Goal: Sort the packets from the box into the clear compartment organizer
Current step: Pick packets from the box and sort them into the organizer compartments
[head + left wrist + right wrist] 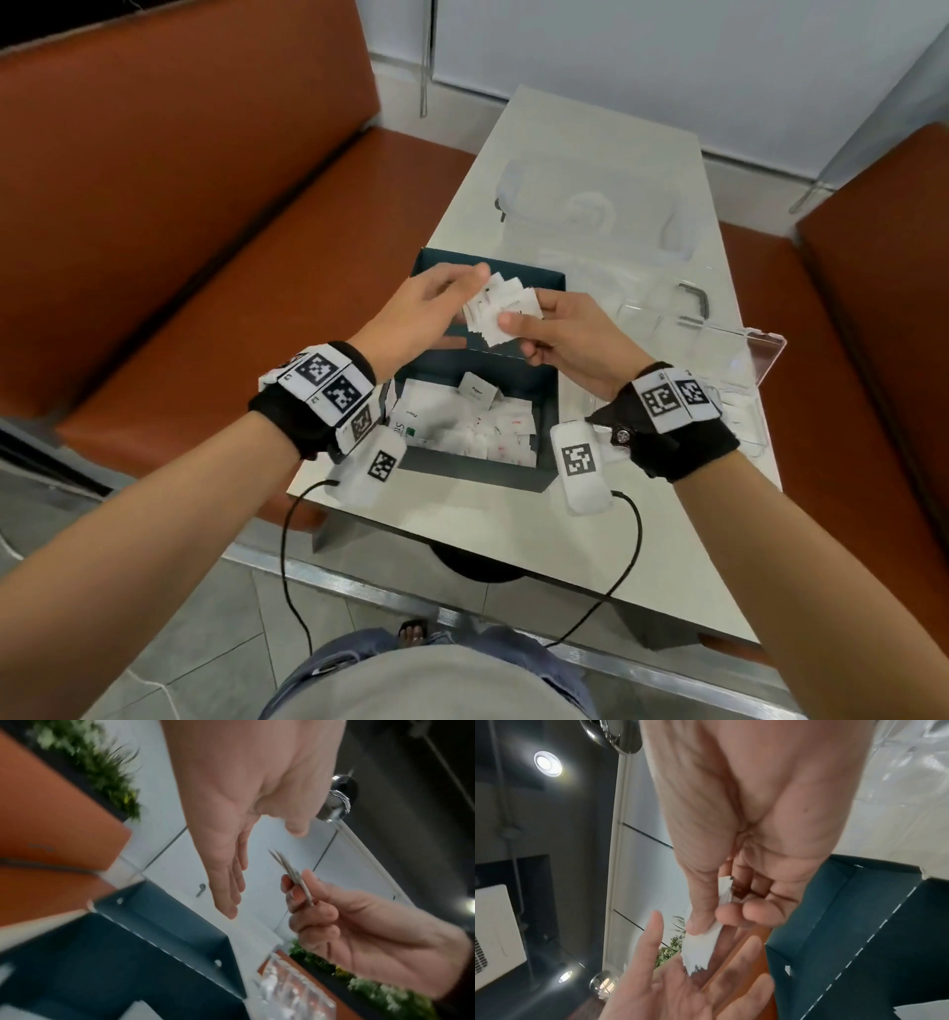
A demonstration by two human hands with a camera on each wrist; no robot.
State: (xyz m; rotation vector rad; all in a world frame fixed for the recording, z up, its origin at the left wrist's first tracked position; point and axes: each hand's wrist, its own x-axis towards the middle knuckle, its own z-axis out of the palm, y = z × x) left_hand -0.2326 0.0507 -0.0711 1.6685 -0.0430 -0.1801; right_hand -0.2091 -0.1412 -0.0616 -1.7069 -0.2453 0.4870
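My right hand (529, 314) pinches a fanned bunch of small white packets (497, 314) between thumb and fingers, above the far half of the dark teal box (545, 390). In the right wrist view the packets (700, 945) stick out past the thumb over my left palm. My left hand (459, 289) is open with straight fingers right beside the bunch; the left wrist view shows a small gap between the hand (228, 882) and the edge-on packets (293, 876). Many more packets (477, 429) lie in the box. The clear compartment organizer (719, 339) stands to the right, its lid up.
The box and organizer sit on a narrow pale table (590, 154). Clear plastic packaging (595, 205) lies at its far end. Orange bench seats (179, 216) flank the table on both sides. Black cables (287, 539) hang from my wrist units over the near edge.
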